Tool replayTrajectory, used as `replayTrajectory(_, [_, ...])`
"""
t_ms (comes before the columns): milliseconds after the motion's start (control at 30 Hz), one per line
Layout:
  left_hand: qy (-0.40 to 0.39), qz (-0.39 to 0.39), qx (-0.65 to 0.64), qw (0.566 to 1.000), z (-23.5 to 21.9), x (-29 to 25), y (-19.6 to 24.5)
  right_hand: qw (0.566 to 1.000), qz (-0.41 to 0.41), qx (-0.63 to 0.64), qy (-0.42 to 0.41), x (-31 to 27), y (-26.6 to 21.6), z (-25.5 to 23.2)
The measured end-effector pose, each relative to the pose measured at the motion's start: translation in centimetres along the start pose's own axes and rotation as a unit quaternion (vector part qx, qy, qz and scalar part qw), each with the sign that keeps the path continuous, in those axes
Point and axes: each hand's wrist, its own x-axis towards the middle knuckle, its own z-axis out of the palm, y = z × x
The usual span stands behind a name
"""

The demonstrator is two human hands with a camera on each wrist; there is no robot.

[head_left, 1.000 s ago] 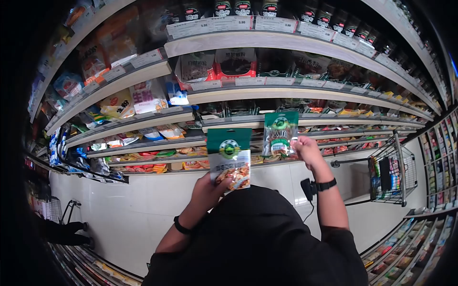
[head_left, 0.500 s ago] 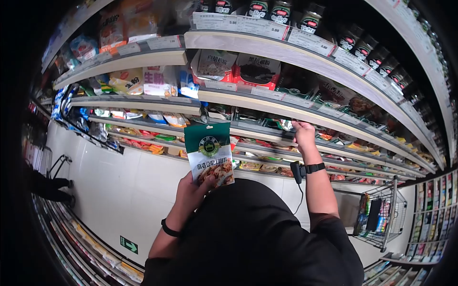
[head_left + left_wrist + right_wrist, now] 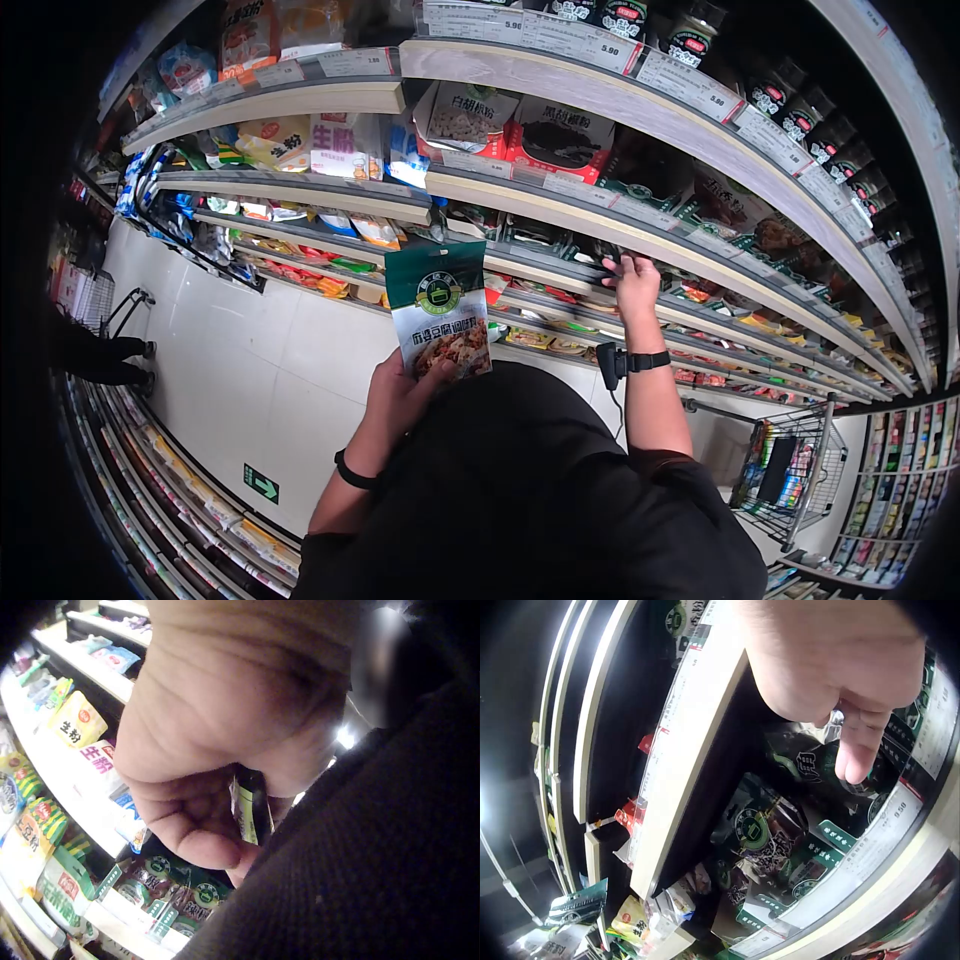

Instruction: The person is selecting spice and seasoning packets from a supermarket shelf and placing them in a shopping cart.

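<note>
My left hand grips the lower part of a green-and-white seasoning packet with a picture of food on its front, thumb across it. The packet stands upright in front of my body. In the left wrist view, only its narrow edge shows between the curled fingers. My right hand reaches into a shelf, its fingers extended at a dark green spice packet. A shiny silver part of packaging shows beside those fingers; the thumb is hidden in the right wrist view. Another green spice packet lies alongside.
A shelf edge with price labels runs below the right hand, and another shelf board passes above. Red-and-white pepper packets sit higher up. A shopping cart with goods stands at the right. Another person's legs show at the left.
My right hand has carried the small green spice packet from in front of the shelves into the shelf, and its fingers have spread. My left hand has kept the seasoning packet, shifting slightly left.
</note>
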Motion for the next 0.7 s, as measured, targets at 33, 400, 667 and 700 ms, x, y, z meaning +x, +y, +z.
replayTrajectory(33, [-0.002,-0.002,-0.013,1.0,0.0,0.0,-0.2,1.0,0.002,0.028,0.003,0.0,0.5,0.1])
replayTrajectory(400, [-0.016,0.005,0.02,1.0,-0.2,0.2,-0.3,0.998,0.035,0.017,0.044,1.7,2.9,1.5])
replayTrajectory(667, [-0.055,0.049,0.185,0.98,-1.7,0.0,-0.9,0.88,-0.169,-0.437,0.07,5.5,7.2,-0.5])
replayTrajectory(700, [-0.063,0.023,0.229,0.971,-1.9,0.1,-1.0,0.877,-0.169,-0.445,0.063,5.7,7.5,-0.6])
